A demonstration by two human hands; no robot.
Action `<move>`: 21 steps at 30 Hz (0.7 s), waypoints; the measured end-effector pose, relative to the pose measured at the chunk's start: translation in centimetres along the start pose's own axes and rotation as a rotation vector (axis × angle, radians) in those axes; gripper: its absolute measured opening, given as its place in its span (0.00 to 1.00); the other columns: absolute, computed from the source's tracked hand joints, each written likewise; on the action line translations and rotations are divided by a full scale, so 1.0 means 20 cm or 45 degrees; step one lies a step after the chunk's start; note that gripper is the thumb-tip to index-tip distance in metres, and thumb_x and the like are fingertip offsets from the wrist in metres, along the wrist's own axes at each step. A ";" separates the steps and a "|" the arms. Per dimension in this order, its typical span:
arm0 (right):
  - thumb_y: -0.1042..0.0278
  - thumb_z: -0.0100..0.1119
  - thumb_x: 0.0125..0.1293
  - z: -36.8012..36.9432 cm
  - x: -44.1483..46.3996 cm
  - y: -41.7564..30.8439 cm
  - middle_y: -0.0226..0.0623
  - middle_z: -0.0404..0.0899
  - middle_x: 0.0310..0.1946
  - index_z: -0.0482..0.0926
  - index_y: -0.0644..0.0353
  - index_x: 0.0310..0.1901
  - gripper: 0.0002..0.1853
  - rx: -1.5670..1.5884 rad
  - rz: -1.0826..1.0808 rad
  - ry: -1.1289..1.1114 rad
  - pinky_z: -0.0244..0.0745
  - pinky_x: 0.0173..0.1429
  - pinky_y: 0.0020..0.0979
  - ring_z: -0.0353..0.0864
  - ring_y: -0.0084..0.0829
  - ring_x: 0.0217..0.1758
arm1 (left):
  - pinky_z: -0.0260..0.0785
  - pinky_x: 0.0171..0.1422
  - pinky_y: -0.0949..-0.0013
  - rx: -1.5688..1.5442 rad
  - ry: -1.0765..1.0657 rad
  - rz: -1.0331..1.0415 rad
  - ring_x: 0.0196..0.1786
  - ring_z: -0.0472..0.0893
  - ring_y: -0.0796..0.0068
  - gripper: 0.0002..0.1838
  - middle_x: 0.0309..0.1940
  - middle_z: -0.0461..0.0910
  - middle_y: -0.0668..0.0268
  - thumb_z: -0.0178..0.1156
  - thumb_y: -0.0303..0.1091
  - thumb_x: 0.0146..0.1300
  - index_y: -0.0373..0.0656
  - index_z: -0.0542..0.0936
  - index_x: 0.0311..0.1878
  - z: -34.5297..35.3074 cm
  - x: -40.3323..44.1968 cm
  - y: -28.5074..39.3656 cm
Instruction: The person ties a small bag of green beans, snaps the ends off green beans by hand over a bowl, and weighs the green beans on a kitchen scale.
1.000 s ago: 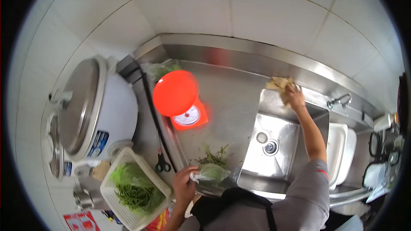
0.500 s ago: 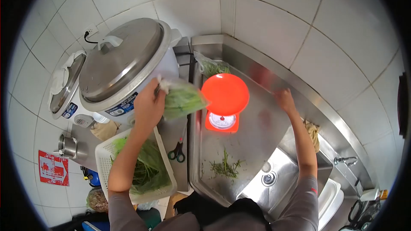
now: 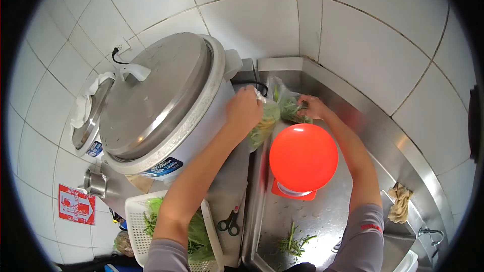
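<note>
My left hand [image 3: 244,108] is closed on the gathered top of a clear plastic bag of green vegetables [image 3: 263,130], which hangs at the left rim of the steel sink counter. Behind the scale, my right hand [image 3: 313,109] has its fingers curled on a second clear bag of greens [image 3: 288,105] lying in the back corner; its fingertips are partly hidden. Between my forearms stands a kitchen scale with a round orange pan [image 3: 303,156], nothing on it. The scale's dial is mostly hidden under the pan.
A large rice cooker [image 3: 161,95] stands at left. Below it are a white basket [image 3: 135,221] of greens and scissors [image 3: 229,223]. Loose green stems [image 3: 293,244] lie on the steel counter [image 3: 272,211]. A cloth [image 3: 400,202] and a faucet [image 3: 431,234] are at right.
My left hand has carried its bag away from the scale toward the back corner. My right hand has moved left from the back wall onto the second bag. The view has shifted.
</note>
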State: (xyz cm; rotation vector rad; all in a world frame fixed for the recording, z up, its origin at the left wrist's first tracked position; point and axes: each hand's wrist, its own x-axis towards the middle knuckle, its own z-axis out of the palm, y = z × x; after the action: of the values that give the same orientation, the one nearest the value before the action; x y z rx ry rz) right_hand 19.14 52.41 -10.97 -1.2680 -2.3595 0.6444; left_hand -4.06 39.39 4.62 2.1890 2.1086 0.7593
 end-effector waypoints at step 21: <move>0.54 0.45 0.63 -0.60 -0.75 -1.32 0.48 0.64 0.59 0.62 0.66 0.61 0.29 0.447 -0.858 0.957 0.58 0.63 0.42 0.63 0.45 0.61 | 0.64 0.28 0.58 -1.015 0.450 0.649 0.24 0.74 0.61 0.16 0.19 0.72 0.53 0.60 0.39 0.50 0.35 0.69 0.30 -0.60 -0.61 0.25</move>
State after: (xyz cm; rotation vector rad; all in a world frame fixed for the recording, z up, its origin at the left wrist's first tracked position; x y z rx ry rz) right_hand 15.55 29.33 11.98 -0.3892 -1.7531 0.2643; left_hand -3.25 23.52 12.72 2.1706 0.9669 1.7422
